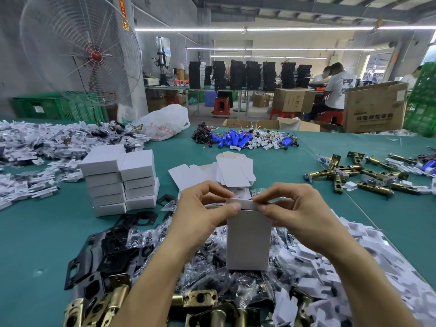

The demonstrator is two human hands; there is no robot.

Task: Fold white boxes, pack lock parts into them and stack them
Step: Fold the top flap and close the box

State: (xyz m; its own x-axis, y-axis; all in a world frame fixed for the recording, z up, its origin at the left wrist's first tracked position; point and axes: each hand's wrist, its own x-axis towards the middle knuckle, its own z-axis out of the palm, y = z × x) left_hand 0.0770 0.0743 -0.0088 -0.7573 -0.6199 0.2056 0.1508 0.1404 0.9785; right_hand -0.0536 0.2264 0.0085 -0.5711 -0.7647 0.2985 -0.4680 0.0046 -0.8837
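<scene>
I hold a white box upright in front of me, above a heap of bagged lock parts. My left hand pinches the left end of its top flap, thumb in front. On the right end of the same flap, my right hand pinches with thumb and fingertips. The flap lies nearly flat over the box's mouth, so its contents are hidden. Two stacks of closed white boxes stand at the left. Flat unfolded box blanks lie just behind my hands.
Black strike plates and brass latch bolts lie near me on the green table. More brass latches lie at the right, blue batteries at the back, white plastic parts at the left. A large fan stands behind.
</scene>
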